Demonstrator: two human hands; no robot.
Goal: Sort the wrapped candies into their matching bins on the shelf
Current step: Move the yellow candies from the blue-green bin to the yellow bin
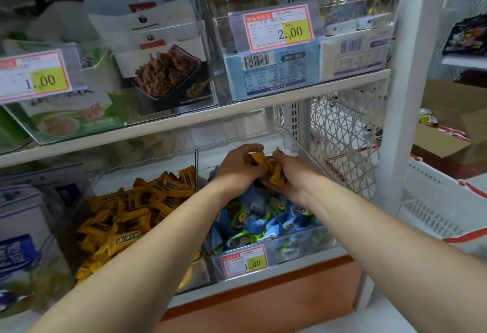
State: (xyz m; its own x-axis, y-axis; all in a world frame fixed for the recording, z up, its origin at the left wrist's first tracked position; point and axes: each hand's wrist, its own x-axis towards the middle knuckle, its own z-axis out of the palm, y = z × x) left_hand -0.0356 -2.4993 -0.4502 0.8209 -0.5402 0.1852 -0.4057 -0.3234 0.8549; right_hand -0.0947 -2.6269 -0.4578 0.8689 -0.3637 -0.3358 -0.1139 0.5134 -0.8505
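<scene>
Currently: left hand [237, 165] and right hand [295, 177] meet over the rear of the right bin [303, 148], fingers of both curled around a small clutch of orange candies [274, 172]. Neither hand is spread. Each is closed on the wrappers, several of which poke out between the two hands. Count in the clutch not resolvable.

Step in hand, as we judge it: pulling misplaced orange pieces out of the blue lot for transfer. To do it well we would consolidate the clutch into one hand before lifting, so the slick wrappers do not slip out between the hands. We would lift clear of the divider wall rather than drag across it. Then release low over the orange pile [126, 216] in the left bin [110, 177], just beside on the left. Check that no blue piece rides along.

Below the hands the right bin holds blue and green candies [263, 216], heaped toward the front behind a price tag [243, 260]. Both bins stand side by side on the shelf [237, 288]. Whether more orange pieces lie buried under the blue heap we cannot tell.
</scene>
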